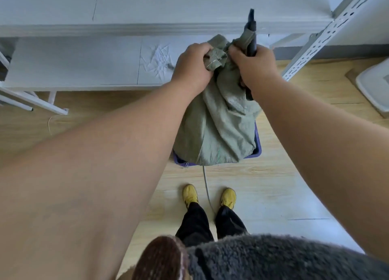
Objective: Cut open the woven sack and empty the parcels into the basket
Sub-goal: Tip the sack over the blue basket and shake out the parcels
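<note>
Grey fleece garment (273, 258) nearest lens, bottom edge. Left hand (192, 66) fisted on bunched top of pale green woven sack (216, 128). Sack hangs over purple plastic basket (257, 148) on wood floor, lower end inside rim. Right hand (252, 69) clenched on sack cloth plus dark tool handle (251, 37), pointing upward.

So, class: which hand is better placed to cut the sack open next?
Right hand: it already grips the dark cutting tool alongside the sack's neck, while the left hand only bunches the woven sack.

Wooden floor (263, 195) carries a blue basket (258, 149) and yellow shoes (190, 195).
</note>
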A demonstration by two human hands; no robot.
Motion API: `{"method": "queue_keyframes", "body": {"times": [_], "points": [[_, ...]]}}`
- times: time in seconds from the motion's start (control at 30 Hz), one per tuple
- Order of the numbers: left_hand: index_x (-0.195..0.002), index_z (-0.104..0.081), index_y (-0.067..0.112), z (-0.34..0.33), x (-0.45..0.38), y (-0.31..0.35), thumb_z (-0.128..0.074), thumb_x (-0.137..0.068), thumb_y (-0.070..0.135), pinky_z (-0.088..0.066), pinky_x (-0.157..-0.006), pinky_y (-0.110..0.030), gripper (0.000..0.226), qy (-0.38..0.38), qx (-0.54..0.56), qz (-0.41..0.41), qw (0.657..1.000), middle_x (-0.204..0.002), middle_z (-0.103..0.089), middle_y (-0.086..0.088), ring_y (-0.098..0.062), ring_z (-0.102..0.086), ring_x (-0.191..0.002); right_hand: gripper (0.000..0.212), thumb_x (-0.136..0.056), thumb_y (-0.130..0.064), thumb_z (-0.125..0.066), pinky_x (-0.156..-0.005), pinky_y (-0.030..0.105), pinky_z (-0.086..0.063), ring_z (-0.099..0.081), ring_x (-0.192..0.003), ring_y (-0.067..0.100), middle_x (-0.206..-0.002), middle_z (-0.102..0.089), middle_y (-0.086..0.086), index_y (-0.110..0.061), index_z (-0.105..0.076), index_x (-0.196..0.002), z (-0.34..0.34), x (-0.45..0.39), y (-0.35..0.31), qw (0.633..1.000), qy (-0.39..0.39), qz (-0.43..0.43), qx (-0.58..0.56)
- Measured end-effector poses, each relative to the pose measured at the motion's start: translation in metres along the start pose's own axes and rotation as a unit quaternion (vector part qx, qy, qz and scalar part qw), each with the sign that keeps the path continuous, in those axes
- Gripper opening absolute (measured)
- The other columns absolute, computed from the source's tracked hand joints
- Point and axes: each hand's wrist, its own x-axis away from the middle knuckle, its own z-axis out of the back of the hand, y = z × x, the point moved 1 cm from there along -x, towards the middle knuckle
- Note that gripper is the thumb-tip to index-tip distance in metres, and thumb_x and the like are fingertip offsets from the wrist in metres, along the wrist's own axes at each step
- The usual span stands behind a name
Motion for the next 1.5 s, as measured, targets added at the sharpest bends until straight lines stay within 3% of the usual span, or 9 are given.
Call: {"method": "queue_keyframes", "body": {"times": [0.13,0.27,0.4,0.53,0.63,0.73,0.97,1.13,1.5], "points": [[-0.106,-0.063,0.011,-0.002,0.000,0.006,-0.058,-0.085,0.011,-0.034,-0.066,-0.007,0.021,0.079,0.062,-0.021,0.995,-0.104,-0.061,-0.002,-0.013,-0.054,-0.090,0.021,-0.085,-0.042,-0.065,-0.064,0.020,-0.045,-0.052,-0.064,0.004,-0.070,-0.056,-0.012,-0.023,-0.057,-0.082,0.011,0.000,-0.006,0.996,0.052,0.062,-0.034],[-0.105,-0.062,0.015,-0.001,-0.003,0.005,-0.060,-0.084,0.009,-0.044,-0.072,-0.026,0.023,-0.017,0.058,0.030,0.998,-0.102,-0.064,-0.003,-0.022,-0.061,-0.096,0.037,-0.080,-0.043,-0.073,-0.067,0.028,-0.052,-0.059,-0.070,0.011,-0.087,-0.066,-0.004,-0.018,-0.064,-0.105,0.032,0.003,0.011,0.995,-0.101,-0.023,0.007],[-0.131,-0.046,0.027,0.009,-0.006,0.020,-0.070,-0.082,0.012,-0.045,-0.086,-0.020,0.056,-0.013,0.131,0.061,0.990,-0.118,-0.053,0.007,-0.010,-0.056,-0.103,0.036,-0.073,-0.028,-0.083,-0.055,0.024,-0.047,-0.056,-0.063,0.011,-0.080,-0.067,0.000,-0.016,-0.066,-0.102,0.043,0.008,0.024,0.987,-0.145,-0.050,-0.037],[-0.149,-0.017,0.027,-0.008,0.007,0.027,-0.080,-0.076,0.026,-0.036,-0.099,-0.020,0.096,0.008,0.214,0.143,0.966,-0.148,-0.029,0.000,-0.011,-0.045,-0.123,0.021,-0.081,-0.024,-0.076,-0.044,0.022,-0.040,-0.045,-0.043,0.011,-0.062,-0.055,0.004,-0.009,-0.065,-0.091,0.042,0.010,0.019,0.986,-0.038,-0.085,-0.136],[-0.148,-0.021,0.024,-0.018,0.018,0.021,-0.084,-0.068,0.033,-0.032,-0.106,-0.022,0.103,0.058,0.212,0.180,0.959,-0.148,-0.027,-0.002,-0.013,-0.039,-0.131,0.031,-0.081,-0.027,-0.076,-0.047,0.022,-0.045,-0.053,-0.055,0.014,-0.072,-0.063,0.004,-0.007,-0.068,-0.103,0.045,0.006,0.013,0.986,-0.030,-0.086,-0.136],[-0.146,-0.023,0.030,-0.031,0.022,0.019,-0.089,-0.049,0.040,-0.037,-0.110,-0.035,0.118,-0.040,0.198,0.106,0.974,-0.143,-0.041,0.002,-0.013,-0.044,-0.131,0.032,-0.082,-0.026,-0.076,-0.052,0.026,-0.048,-0.058,-0.066,0.019,-0.081,-0.067,0.004,-0.007,-0.067,-0.106,0.043,0.007,0.005,0.986,-0.088,-0.076,-0.118],[-0.091,-0.057,0.032,-0.015,0.004,0.025,-0.077,-0.076,0.027,-0.048,-0.075,-0.027,0.026,-0.030,0.177,0.122,0.976,-0.093,-0.066,0.009,-0.017,-0.064,-0.092,0.033,-0.077,-0.027,-0.080,-0.052,0.015,-0.049,-0.057,-0.053,0.001,-0.075,-0.063,-0.002,-0.006,-0.066,-0.100,0.034,-0.001,-0.009,0.991,-0.061,-0.025,-0.117],[-0.088,-0.062,0.030,-0.011,-0.005,0.027,-0.070,-0.081,0.029,-0.048,-0.069,-0.026,0.011,0.047,0.194,0.118,0.973,-0.082,-0.066,0.011,-0.012,-0.064,-0.083,0.038,-0.074,-0.018,-0.082,-0.055,0.022,-0.049,-0.055,-0.052,0.003,-0.076,-0.062,0.000,-0.005,-0.063,-0.104,0.038,-0.010,-0.011,0.987,-0.119,-0.012,-0.111],[-0.085,-0.059,0.027,0.002,-0.045,0.040,-0.066,-0.084,0.023,-0.037,-0.058,-0.014,0.008,0.086,0.146,0.022,0.985,-0.066,-0.055,0.016,-0.005,-0.052,-0.067,0.015,-0.081,-0.016,-0.074,-0.049,0.021,-0.050,-0.056,-0.054,0.013,-0.070,-0.064,0.005,-0.010,-0.067,-0.091,0.046,-0.035,-0.037,0.993,-0.004,0.016,-0.114]]}}
